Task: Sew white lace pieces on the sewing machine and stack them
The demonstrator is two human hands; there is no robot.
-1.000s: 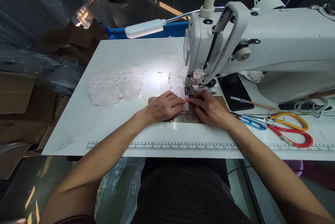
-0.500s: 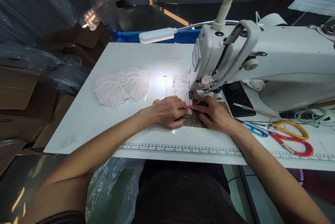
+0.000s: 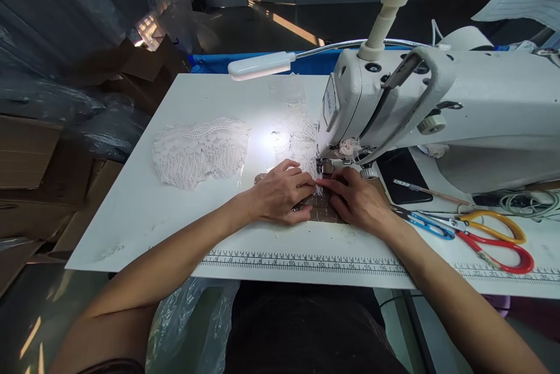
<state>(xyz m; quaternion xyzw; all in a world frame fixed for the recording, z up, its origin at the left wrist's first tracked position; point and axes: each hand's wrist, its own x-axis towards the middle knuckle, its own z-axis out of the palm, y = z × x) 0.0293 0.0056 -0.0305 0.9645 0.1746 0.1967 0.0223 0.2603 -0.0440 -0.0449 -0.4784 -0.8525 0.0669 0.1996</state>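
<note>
Bent fingers (image 3: 303,179) touch white, openwork lace strip (image 3: 298,139).

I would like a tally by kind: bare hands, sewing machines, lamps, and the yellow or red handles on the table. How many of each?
Hands: 2 (left hand, right hand)
Sewing machine: 1
Lamp: 1
Yellow handle: 1
Red handle: 1
Total: 6

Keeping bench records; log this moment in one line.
left hand: touching lace strip | right hand: at strip end | presser foot: beyond hands | ruffled lace: on table, left
</note>
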